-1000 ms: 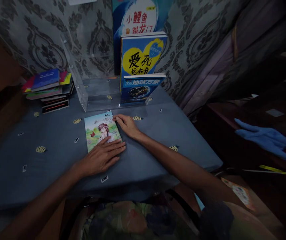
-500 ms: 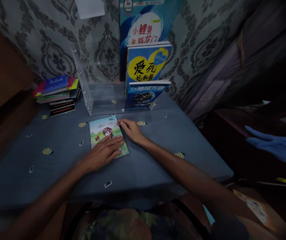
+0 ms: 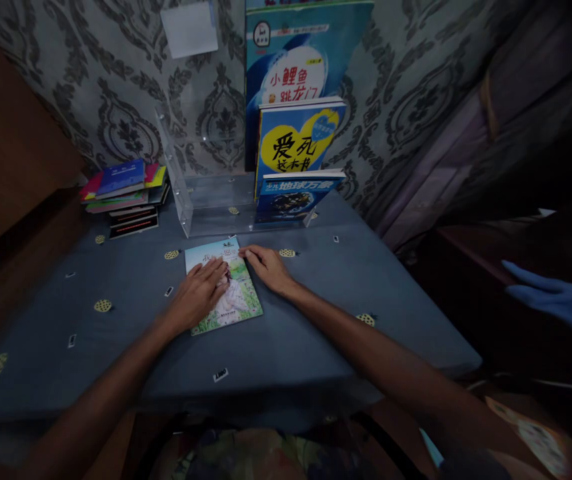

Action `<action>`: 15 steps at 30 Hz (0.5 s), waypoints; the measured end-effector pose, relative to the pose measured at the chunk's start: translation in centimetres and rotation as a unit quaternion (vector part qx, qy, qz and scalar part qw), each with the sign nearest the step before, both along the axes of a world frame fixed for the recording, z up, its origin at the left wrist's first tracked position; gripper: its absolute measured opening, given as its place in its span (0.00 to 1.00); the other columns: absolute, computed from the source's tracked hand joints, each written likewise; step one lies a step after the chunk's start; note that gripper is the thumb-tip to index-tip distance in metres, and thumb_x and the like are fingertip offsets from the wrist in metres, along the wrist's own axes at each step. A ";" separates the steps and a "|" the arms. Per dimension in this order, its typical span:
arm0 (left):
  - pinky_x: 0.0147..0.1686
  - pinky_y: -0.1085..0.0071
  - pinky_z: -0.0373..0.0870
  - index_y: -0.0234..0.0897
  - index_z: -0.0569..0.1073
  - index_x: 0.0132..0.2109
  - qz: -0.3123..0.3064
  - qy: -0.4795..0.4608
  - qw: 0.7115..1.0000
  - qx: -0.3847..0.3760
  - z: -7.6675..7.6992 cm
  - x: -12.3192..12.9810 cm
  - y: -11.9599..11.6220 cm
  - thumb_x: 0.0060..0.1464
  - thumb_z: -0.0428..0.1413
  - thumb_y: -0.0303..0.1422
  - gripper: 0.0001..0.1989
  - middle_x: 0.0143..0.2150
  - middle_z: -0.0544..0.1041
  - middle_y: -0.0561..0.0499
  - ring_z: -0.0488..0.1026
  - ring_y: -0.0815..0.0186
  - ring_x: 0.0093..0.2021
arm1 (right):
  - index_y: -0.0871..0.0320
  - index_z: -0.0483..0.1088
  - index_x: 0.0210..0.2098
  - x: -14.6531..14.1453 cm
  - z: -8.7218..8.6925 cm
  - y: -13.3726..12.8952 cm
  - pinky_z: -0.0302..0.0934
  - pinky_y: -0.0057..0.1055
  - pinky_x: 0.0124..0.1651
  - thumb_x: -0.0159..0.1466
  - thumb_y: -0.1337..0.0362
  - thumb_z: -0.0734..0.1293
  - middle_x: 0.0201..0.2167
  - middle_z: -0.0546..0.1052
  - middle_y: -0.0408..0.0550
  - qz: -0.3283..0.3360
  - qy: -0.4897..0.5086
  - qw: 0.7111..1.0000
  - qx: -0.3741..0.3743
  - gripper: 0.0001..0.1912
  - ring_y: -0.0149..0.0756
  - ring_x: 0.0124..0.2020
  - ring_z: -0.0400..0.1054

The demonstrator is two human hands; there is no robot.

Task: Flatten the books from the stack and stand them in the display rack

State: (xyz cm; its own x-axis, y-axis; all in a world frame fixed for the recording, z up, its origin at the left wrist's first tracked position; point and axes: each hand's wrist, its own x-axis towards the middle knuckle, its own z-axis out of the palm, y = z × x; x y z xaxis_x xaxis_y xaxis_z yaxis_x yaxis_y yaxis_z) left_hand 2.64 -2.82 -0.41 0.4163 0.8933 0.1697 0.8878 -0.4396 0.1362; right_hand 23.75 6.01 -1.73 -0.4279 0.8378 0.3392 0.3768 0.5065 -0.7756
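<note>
A thin picture book (image 3: 239, 303) lies flat on the cloth-covered table, its cover showing a drawn figure in a green meadow under a pale sky. My left hand (image 3: 199, 290) rests palm down across the cover's left and middle part, fingers stretched out, hiding some of the title and the figure. At the book's upper right edge is my right hand (image 3: 269, 268), its thumb and fingertips drawn together at the edge. The lower fingers of that hand are tucked out of sight.
Behind the book, a clear acrylic stand (image 3: 183, 207) carries a blue book with a yellow heart (image 3: 293, 137), a dark-blue book (image 3: 296, 200) and a taller teal book (image 3: 311, 40). A book stack (image 3: 126, 187) sits at back left. A blue-gloved hand (image 3: 561, 293) reaches in from the right.
My left hand has slid up and to the left over the cover, uncovering its lower right part. My right hand stays at the edge. The whole view has shifted slightly.
</note>
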 end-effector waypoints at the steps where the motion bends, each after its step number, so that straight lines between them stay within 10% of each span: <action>1: 0.68 0.51 0.57 0.34 0.62 0.69 0.017 0.006 1.000 0.008 -0.1 0.0 -0.2 0.72 0.39 0.43 0.27 0.71 0.62 0.39 0.57 0.55 0.72 | 0.56 0.78 0.48 0.0 0.0 0.0 0.67 0.37 0.52 0.72 0.64 0.59 0.45 0.83 0.49 0.001 0.001 1.000 -0.001 0.16 0.41 0.46 0.77; 8: 0.63 0.48 0.64 0.32 0.66 0.66 0.082 0.044 0.995 0.023 0.7 1.1 -1.9 0.71 0.40 0.44 0.27 0.66 0.69 0.34 0.66 0.47 0.67 | 0.57 0.78 0.48 -0.1 -0.2 0.0 0.66 0.36 0.52 0.71 0.64 0.59 0.46 0.83 0.50 -0.001 0.006 1.000 -0.005 0.16 0.41 0.47 0.77; 15: 0.65 0.50 0.62 0.36 0.66 0.66 0.011 0.030 0.999 -0.009 1.6 1.1 -1.5 0.71 0.41 0.44 0.26 0.69 0.67 0.39 0.65 0.51 0.68 | 0.56 0.78 0.47 0.0 -0.2 0.0 0.66 0.37 0.51 0.71 0.65 0.60 0.46 0.83 0.50 0.000 0.005 1.000 0.002 0.16 0.42 0.46 0.77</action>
